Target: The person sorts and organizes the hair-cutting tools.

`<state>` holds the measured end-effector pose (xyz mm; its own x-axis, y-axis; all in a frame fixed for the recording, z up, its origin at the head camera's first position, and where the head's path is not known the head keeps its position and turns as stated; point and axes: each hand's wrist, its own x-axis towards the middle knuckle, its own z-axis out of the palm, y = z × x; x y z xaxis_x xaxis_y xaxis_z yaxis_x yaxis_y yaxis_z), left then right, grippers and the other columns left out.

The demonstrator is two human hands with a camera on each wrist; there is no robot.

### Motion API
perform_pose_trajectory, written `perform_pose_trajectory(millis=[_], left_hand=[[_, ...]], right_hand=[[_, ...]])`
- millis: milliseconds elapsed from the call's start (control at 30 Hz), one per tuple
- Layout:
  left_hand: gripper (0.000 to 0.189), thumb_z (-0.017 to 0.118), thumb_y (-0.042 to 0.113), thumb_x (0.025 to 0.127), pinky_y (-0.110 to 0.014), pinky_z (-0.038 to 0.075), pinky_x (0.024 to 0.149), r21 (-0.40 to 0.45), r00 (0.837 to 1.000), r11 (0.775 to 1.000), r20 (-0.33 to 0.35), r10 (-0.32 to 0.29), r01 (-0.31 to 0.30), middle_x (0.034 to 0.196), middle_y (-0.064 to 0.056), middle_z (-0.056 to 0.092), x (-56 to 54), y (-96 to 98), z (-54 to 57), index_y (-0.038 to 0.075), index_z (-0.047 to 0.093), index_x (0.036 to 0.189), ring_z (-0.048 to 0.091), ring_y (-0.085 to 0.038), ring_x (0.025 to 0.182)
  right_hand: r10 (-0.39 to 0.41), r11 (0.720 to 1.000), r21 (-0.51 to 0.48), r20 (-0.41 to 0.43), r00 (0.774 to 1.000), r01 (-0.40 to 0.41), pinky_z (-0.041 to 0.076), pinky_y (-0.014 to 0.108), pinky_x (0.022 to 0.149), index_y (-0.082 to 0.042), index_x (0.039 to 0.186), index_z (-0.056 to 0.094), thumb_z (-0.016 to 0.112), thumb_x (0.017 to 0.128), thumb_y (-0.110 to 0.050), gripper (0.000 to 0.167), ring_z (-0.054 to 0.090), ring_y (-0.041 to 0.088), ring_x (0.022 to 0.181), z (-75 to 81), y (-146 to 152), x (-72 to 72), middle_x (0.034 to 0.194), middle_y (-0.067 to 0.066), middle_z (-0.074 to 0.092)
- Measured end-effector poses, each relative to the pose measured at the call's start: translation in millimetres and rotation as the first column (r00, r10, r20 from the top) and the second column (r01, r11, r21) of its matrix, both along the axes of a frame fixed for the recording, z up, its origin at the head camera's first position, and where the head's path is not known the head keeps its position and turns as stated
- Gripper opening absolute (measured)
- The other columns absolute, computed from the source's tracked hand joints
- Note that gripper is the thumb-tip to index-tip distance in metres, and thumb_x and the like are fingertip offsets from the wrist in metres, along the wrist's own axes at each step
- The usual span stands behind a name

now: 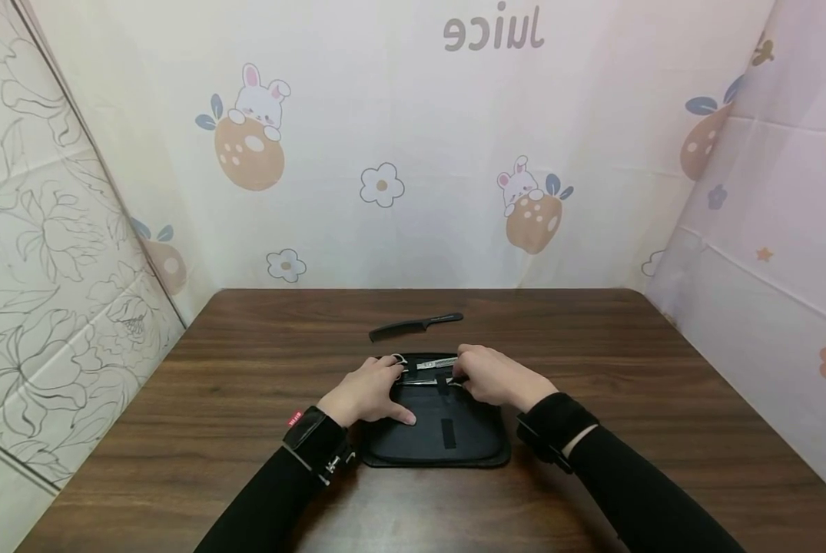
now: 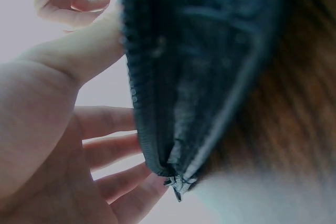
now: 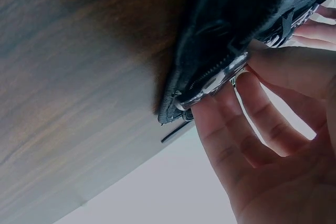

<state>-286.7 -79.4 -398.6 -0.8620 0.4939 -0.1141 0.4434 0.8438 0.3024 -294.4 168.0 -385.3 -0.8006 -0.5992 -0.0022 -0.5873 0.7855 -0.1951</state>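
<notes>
A black zippered case (image 1: 478, 438) lies on the table with its inside facing up. Across its far part, two pairs of scissors sit under dark straps. The upper scissors (image 1: 435, 364) have their finger rings at the left. Those of the lower scissors (image 1: 418, 382) are at the right, where my right hand (image 1: 499, 376) pinches them between thumb and fingers. In the right wrist view a shiny metal handle (image 3: 218, 80) shows at the fingertips. My left hand (image 1: 367, 392) rests on the case's left side, fingers extended near the upper rings, thumb on the black panel.
Beyond the case lies a black comb (image 1: 413, 327) on the brown wooden table (image 1: 247, 338). A patterned curtain (image 1: 385, 115) hangs behind the table's far edge, with more patterned cloth on both sides. Both wrists wear black bands.
</notes>
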Motion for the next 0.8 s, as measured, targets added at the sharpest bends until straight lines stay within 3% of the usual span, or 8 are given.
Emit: perform_pose_trajectory(millis=[800], left_hand=[[0.091, 0.082, 0.055, 0.080, -0.051, 0.041, 0.109, -0.005, 1.000, 1.000, 0.000, 0.005, -0.005, 0.158, -0.013, 0.040, -0.6, 0.8, 0.1, 0.005, 0.050, 0.149, 0.038, -0.034, 0.143]], right_hand=[[-0.032, 0.999, 0.002, 0.040, 0.999, 0.032, 0.052, 0.034, 0.074, -0.007, 0.103, 0.078, 0.068, 0.094, -0.001, 0.015, 0.056, 0.013, 0.081, 1.0, -4.2, -1.7, 0.096, 0.000, 0.057]])
